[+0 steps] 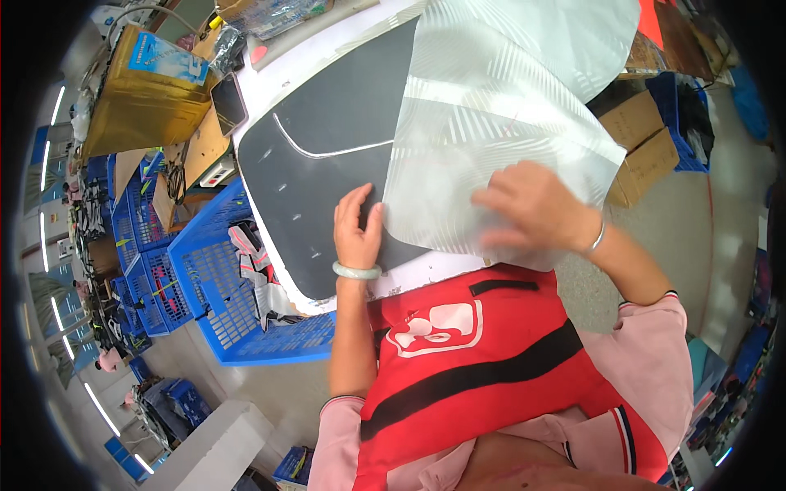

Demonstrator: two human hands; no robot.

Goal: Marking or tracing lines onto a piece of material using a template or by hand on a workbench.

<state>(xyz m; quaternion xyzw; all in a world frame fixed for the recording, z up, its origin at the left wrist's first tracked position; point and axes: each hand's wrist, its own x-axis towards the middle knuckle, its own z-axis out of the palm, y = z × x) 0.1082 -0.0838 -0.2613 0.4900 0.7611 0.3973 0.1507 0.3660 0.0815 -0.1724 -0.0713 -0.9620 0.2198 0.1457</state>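
A dark grey flat panel [327,192] with rounded corners and a curved white line lies on a white work table. Over its right part spreads a large, shiny silvery-white sheet [475,147] with a striped sheen, its near edge hanging past the table's front. My left hand [358,233], with a pale bangle at the wrist, rests on the panel beside the sheet's left edge, fingers stretched out and holding nothing. My right hand [532,209] is over the sheet, near its front edge; motion smears its fingers, so their grip is unclear.
A phone [229,104] lies at the table's left edge, near a golden-brown box [143,94]. Below left stands a blue plastic basket [246,348] with shoe-like pieces inside. Cardboard boxes [643,147] stand on the right. A red apron [471,352] hangs against the table's front edge.
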